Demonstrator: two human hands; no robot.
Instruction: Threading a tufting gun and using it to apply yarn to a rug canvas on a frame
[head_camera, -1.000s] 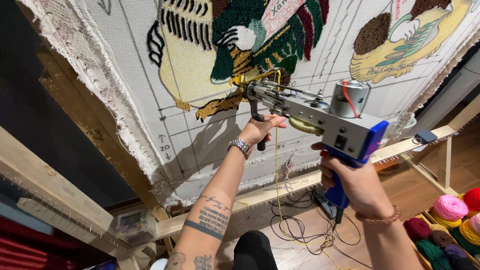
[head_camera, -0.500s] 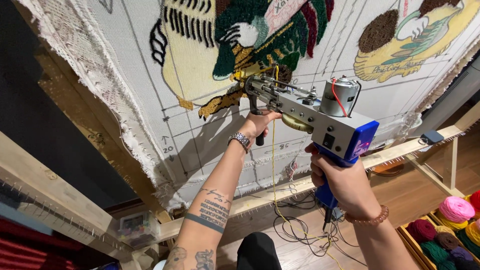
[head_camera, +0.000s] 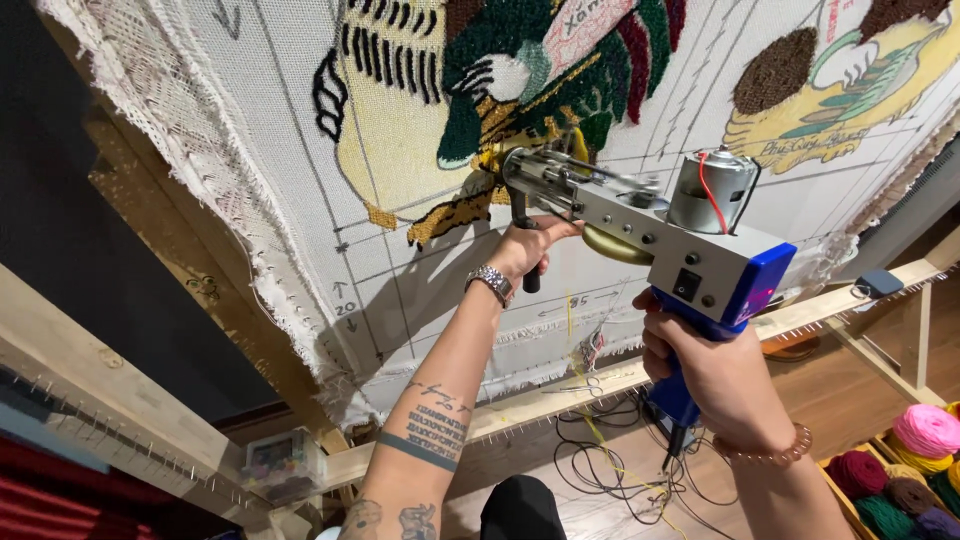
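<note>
The tufting gun (head_camera: 640, 225) has shifted slightly left, gripped by both hands.

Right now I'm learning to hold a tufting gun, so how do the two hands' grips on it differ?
The left hand reaches up, wrapped round the black front handle under the tufting gun, close to the cloth; the right hand sits lower and nearer the camera, gripping the blue rear handle. The left wrist wears a metal watch, the right a bead bracelet. Both are closed round the gun.

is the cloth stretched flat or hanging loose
Stretched flat: the cloth lies taut across the wooden frame, its grid lines straight, only the frayed edges loose.
</note>
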